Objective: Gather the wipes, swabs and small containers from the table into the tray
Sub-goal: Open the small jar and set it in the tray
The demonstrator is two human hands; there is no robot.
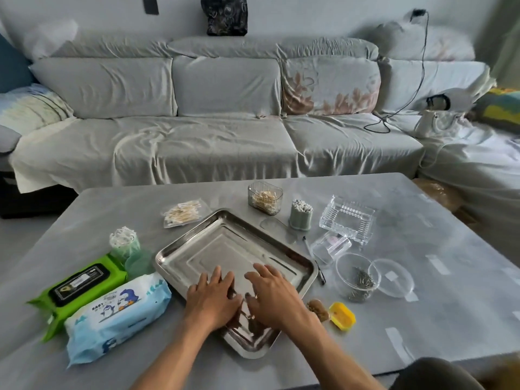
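A steel tray (225, 243) lies turned diamond-wise in the middle of the grey table. My left hand (213, 298) and my right hand (271, 294) lie flat, side by side, over its near part, fingers spread and holding nothing. Left of the tray are a blue-white baby wipes pack (118, 313), a green wipes pack (78, 285) and a green tub of cotton swabs (123, 244). A bag of wooden swabs (184, 213) lies behind the tray. A clear box of swabs (265, 197) and a grey-green swab holder (301, 214) stand further back on the right.
Right of the tray sit a clear glass dish (349, 218), a small clear box (333, 246), a round clear container (357, 277) with its lid (395, 278), a black pen (319, 270) and a yellow lid (342, 316). A covered sofa (213, 142) runs behind the table.
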